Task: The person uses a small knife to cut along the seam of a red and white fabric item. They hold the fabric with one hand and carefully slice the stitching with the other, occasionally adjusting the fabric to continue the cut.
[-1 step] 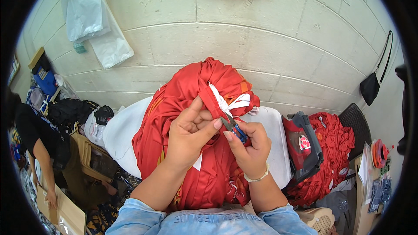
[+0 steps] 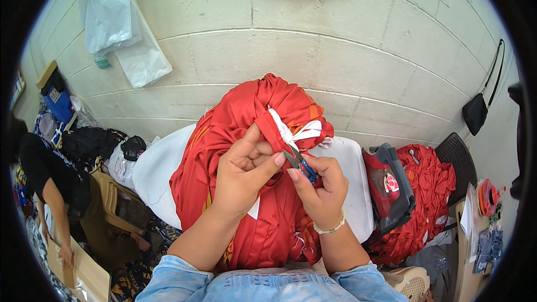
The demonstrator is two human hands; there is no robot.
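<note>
A heap of shiny red fabric with orange patches [image 2: 224, 128] lies before me on a white surface. My left hand [image 2: 240, 170] pinches a folded red edge of this fabric, fingers closed round it. White trim strips [image 2: 305, 130] stick out from that edge. In my right hand [image 2: 324, 187] are small blue-handled thread snips [image 2: 307, 170], their dark blades pointing up and left. The blade tips meet the fabric edge right beside my left thumb. Whether the blades are apart is too small to make out.
The white tabletop [image 2: 159, 162] shows on both sides of the heap. On the right stand a grey-framed bin [image 2: 400, 210] and a red fabric pile [image 2: 430, 190]. At left, a co-worker's arm [image 2: 59, 218] reaches over a beige board [image 2: 89, 274]. A block wall [image 2: 212, 39] rises behind.
</note>
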